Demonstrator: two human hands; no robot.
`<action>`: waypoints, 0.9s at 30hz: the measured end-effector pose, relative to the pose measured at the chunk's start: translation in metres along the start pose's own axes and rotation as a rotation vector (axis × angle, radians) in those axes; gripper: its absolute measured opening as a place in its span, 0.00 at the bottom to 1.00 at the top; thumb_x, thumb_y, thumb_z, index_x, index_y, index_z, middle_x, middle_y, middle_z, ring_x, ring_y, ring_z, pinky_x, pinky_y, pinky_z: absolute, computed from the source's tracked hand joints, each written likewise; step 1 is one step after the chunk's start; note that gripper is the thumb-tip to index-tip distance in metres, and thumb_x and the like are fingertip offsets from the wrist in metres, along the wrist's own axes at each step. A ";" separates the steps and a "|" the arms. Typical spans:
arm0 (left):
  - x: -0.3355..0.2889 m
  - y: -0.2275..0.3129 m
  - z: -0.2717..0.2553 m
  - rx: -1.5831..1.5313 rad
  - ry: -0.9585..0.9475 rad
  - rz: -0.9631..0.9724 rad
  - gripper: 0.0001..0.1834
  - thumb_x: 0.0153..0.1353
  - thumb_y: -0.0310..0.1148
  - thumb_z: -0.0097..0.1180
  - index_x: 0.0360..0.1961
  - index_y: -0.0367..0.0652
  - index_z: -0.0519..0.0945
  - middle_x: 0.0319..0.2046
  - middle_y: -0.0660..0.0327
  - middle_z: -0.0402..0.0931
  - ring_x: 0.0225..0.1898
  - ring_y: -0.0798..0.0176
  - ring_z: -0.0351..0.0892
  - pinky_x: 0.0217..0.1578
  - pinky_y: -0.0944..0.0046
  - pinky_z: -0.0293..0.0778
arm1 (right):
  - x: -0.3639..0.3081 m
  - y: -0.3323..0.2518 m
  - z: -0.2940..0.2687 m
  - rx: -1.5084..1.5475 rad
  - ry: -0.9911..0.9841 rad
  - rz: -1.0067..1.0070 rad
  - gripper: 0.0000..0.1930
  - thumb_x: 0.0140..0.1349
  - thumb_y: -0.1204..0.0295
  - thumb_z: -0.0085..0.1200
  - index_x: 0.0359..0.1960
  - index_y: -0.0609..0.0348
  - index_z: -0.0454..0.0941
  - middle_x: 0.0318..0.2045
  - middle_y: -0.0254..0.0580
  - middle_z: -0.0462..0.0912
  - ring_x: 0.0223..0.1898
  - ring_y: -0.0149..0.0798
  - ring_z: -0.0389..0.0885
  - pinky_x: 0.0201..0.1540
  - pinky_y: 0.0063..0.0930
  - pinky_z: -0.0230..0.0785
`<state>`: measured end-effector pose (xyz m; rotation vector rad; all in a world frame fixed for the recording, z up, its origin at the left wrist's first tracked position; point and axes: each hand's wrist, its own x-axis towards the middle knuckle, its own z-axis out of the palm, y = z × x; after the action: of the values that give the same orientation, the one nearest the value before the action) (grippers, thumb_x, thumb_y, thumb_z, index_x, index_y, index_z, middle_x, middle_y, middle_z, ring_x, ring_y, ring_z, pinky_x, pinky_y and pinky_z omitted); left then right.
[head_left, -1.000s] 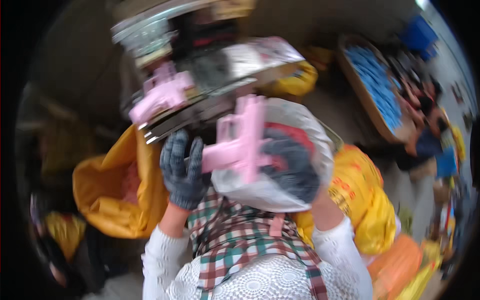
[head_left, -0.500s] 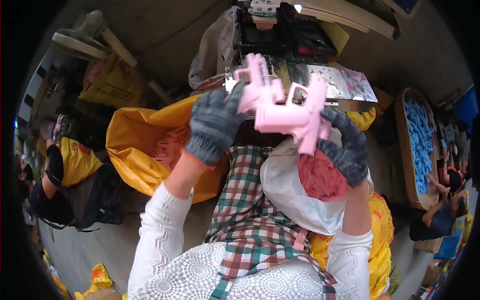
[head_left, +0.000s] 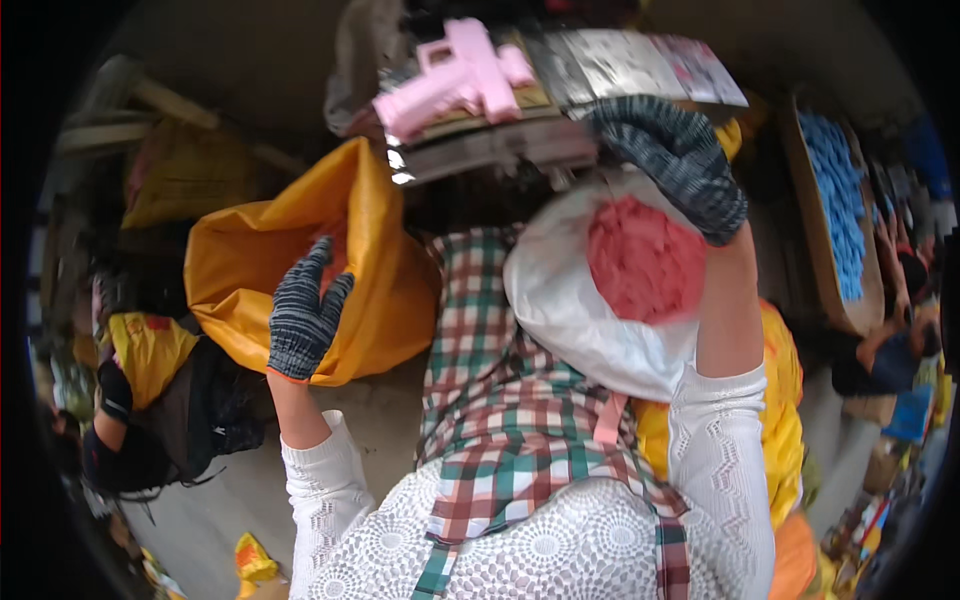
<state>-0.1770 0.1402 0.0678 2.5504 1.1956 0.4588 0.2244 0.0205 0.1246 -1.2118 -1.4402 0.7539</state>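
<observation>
Two pink toy pistols (head_left: 470,75) lie crossed over each other on the bench in front of me, out of both hands. My left hand (head_left: 305,315), in a grey knitted glove, reaches over the mouth of the yellow-orange sack (head_left: 380,270). Its fingers and thumb are apart, with nothing seen between them; pinkish pieces show dimly inside the sack. My right hand (head_left: 675,160), gloved alike, hovers by the bench's right front edge, above a white sack (head_left: 555,310) full of pinkish-red plastic pieces (head_left: 645,260). Its fingers stretch left, somewhat blurred, and no held thing shows.
The bench has a shiny metal plate (head_left: 625,65). A long tray (head_left: 850,310) of blue pieces stands at the right, with other people's arms beside it. A yellow bag (head_left: 150,350) and another person are at the left. Yellow sacking (head_left: 780,400) lies beside my right arm.
The two pink toy pistols have left my hands and now rest on the bench. My left hand has dropped to the yellow-orange sack. My right hand is empty-looking and slightly higher in view.
</observation>
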 end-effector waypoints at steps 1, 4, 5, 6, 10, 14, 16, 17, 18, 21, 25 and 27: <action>-0.006 0.007 0.001 -0.020 -0.091 0.120 0.26 0.56 0.31 0.59 0.56 0.36 0.69 0.48 0.48 0.74 0.50 0.49 0.73 0.51 0.59 0.67 | -0.023 0.014 -0.008 0.154 -0.072 0.218 0.16 0.58 0.77 0.54 0.49 0.67 0.74 0.43 0.40 0.80 0.45 0.31 0.77 0.51 0.25 0.69; 0.001 0.040 0.018 -0.094 -0.378 0.266 0.27 0.56 0.33 0.58 0.57 0.37 0.69 0.48 0.49 0.74 0.50 0.49 0.72 0.52 0.59 0.67 | -0.093 0.099 -0.032 -0.116 -0.154 0.606 0.20 0.58 0.67 0.54 0.49 0.68 0.73 0.48 0.51 0.77 0.52 0.41 0.74 0.55 0.27 0.65; 0.002 0.051 0.022 -0.110 -0.542 0.257 0.27 0.57 0.34 0.58 0.57 0.38 0.68 0.49 0.49 0.74 0.51 0.49 0.72 0.53 0.58 0.66 | -0.117 0.147 -0.029 -0.436 -0.199 0.649 0.27 0.56 0.59 0.56 0.52 0.67 0.71 0.51 0.54 0.74 0.56 0.45 0.71 0.58 0.29 0.62; 0.004 0.061 0.027 -0.115 -0.550 0.271 0.27 0.57 0.34 0.58 0.57 0.38 0.68 0.49 0.49 0.74 0.51 0.49 0.72 0.53 0.58 0.66 | -0.148 0.197 -0.014 -0.506 -0.037 0.772 0.34 0.52 0.53 0.56 0.56 0.65 0.67 0.55 0.56 0.70 0.58 0.48 0.67 0.60 0.31 0.59; 0.002 0.085 0.044 0.071 -0.637 0.246 0.29 0.59 0.42 0.55 0.59 0.41 0.66 0.49 0.49 0.73 0.50 0.45 0.71 0.54 0.56 0.65 | -0.208 0.286 0.044 -0.768 0.058 1.039 0.38 0.47 0.52 0.55 0.60 0.57 0.64 0.58 0.54 0.67 0.60 0.48 0.65 0.62 0.35 0.57; 0.003 0.092 0.052 0.019 -0.674 0.300 0.28 0.57 0.41 0.56 0.58 0.41 0.68 0.48 0.48 0.74 0.49 0.45 0.71 0.54 0.55 0.65 | -0.226 0.296 0.004 -1.028 -0.001 0.826 0.19 0.48 0.67 0.48 0.44 0.53 0.77 0.46 0.51 0.77 0.49 0.50 0.75 0.53 0.36 0.66; 0.001 0.091 0.055 -0.021 -0.665 0.314 0.28 0.57 0.40 0.56 0.57 0.41 0.69 0.49 0.48 0.73 0.50 0.45 0.71 0.54 0.56 0.65 | -0.208 0.242 -0.025 -1.090 0.087 0.798 0.17 0.49 0.69 0.46 0.42 0.50 0.78 0.41 0.49 0.80 0.44 0.51 0.78 0.49 0.40 0.69; 0.000 0.093 0.057 -0.228 -0.703 0.278 0.28 0.58 0.43 0.55 0.57 0.40 0.69 0.51 0.49 0.73 0.52 0.49 0.71 0.55 0.58 0.64 | -0.192 0.193 -0.029 -1.055 0.157 0.737 0.17 0.49 0.72 0.47 0.42 0.51 0.78 0.40 0.48 0.80 0.43 0.51 0.78 0.48 0.39 0.70; 0.000 0.097 0.057 -0.437 -0.731 0.239 0.29 0.59 0.45 0.55 0.57 0.39 0.69 0.52 0.50 0.72 0.54 0.53 0.71 0.57 0.59 0.64 | -0.177 0.140 -0.027 -1.021 0.225 0.675 0.17 0.49 0.74 0.47 0.43 0.52 0.78 0.40 0.48 0.81 0.42 0.50 0.79 0.47 0.39 0.71; -0.014 0.134 0.086 -1.213 -0.851 -0.095 0.29 0.60 0.43 0.55 0.60 0.42 0.66 0.54 0.52 0.70 0.54 0.54 0.71 0.56 0.57 0.66 | -0.154 0.040 0.010 -0.983 0.413 0.193 0.16 0.52 0.77 0.48 0.43 0.56 0.77 0.41 0.47 0.80 0.42 0.49 0.79 0.46 0.38 0.70; -0.011 0.150 0.115 -2.129 -0.820 -0.765 0.28 0.60 0.39 0.56 0.59 0.42 0.64 0.53 0.51 0.70 0.52 0.55 0.73 0.53 0.54 0.70 | -0.153 -0.014 0.107 -0.810 0.134 -0.040 0.15 0.55 0.75 0.50 0.46 0.57 0.76 0.47 0.46 0.77 0.48 0.48 0.76 0.52 0.35 0.68; 0.000 0.154 0.100 -1.962 -0.598 -0.635 0.26 0.59 0.39 0.57 0.56 0.39 0.66 0.49 0.55 0.72 0.49 0.59 0.74 0.52 0.59 0.71 | -0.150 -0.015 0.122 -0.638 -0.091 -0.205 0.16 0.55 0.76 0.51 0.47 0.58 0.75 0.48 0.46 0.75 0.51 0.47 0.73 0.54 0.35 0.66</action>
<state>-0.0311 0.0332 0.0367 0.4886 0.5434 0.3189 0.0923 -0.1069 0.0609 -1.4780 -1.9278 0.2037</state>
